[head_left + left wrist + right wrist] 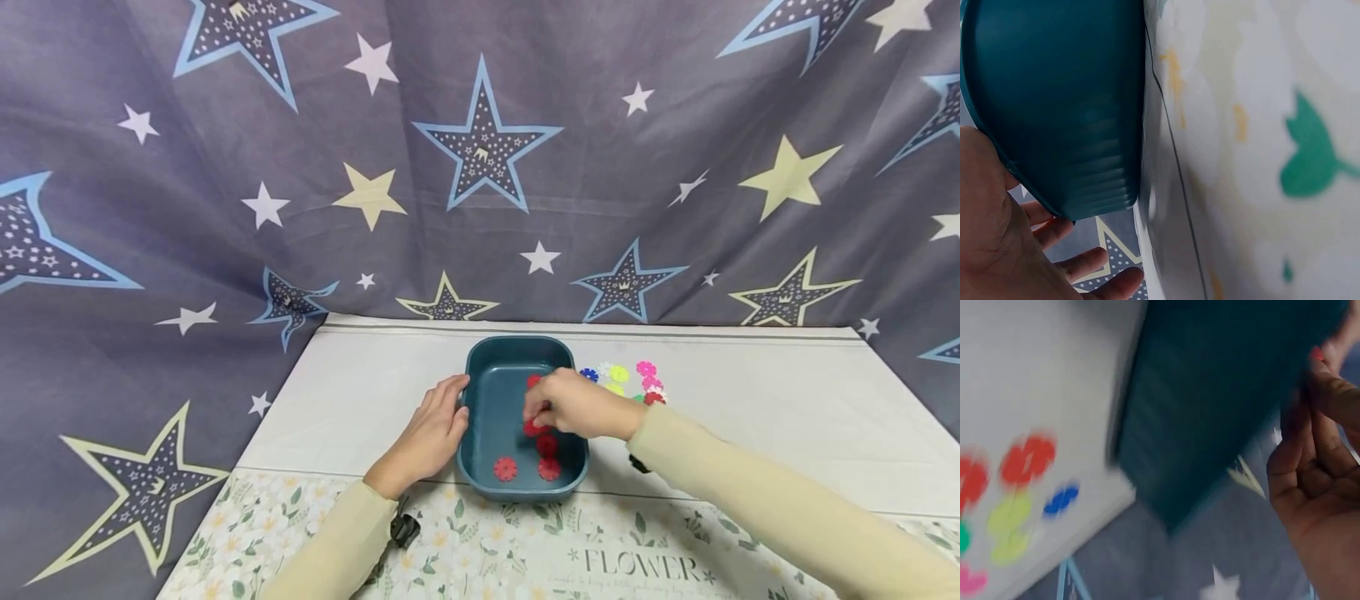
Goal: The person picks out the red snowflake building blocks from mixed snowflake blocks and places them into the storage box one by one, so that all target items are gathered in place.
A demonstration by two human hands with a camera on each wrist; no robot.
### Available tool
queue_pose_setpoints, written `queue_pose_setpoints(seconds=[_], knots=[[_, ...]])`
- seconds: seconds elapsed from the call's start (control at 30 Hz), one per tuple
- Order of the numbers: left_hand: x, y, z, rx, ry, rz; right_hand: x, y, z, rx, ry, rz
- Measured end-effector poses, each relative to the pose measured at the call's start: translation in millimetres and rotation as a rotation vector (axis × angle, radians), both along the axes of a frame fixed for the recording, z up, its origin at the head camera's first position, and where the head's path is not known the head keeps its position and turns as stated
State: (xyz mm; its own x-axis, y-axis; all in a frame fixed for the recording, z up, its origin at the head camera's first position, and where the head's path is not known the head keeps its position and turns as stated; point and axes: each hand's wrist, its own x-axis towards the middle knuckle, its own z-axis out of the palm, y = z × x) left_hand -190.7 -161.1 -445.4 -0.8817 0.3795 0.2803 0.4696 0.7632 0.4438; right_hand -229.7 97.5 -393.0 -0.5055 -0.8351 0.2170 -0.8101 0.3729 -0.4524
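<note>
Your right hand (pixel 573 406) was over the teal tub (pixel 491 392), fingertips curled together and pinching a red flower disc (pixel 534 427) just inside the tub's right half, so the disc sat right at your fingertips, w/ the palm above the right rim. Your left hand (pixel 429 433) lay flat against the tub's left outer wall, fingers straight & resting on the rim, not curled round it. Inside the tub: approx. three more red discs (pixel 506 468) on the floor near the near wall, plus one red bit by the far wall, partly hidden by your hand. Loose discs (pixel 619 373) (yellow, pink, blue, red) lay on the table (pixel 750 400) just right of the tub. Left wrist view showed only the tub's outer wall (pixel 1060 106) close against your palm (pixel 991 231); right wrist view, blurred, showed the wall (pixel 1210 406) from the right side, the loose discs (pixel 1027 459) & a red speck at your fingertips (pixel 1325 375).
</note>
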Motion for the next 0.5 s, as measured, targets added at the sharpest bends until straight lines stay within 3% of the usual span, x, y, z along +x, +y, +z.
queue_pose_setpoints(seconds=[0.23,0.5], knots=[[-0.9,0.1,0.0,0.002,-0.015,0.007,-10.2,-42.1,-22.6,0.117,-0.110,0.017],[0.0,-0.2,0.6,-0.006,-0.036,0.013,-14.1,-56.2,-32.3,0.219,-0.079,0.006]])
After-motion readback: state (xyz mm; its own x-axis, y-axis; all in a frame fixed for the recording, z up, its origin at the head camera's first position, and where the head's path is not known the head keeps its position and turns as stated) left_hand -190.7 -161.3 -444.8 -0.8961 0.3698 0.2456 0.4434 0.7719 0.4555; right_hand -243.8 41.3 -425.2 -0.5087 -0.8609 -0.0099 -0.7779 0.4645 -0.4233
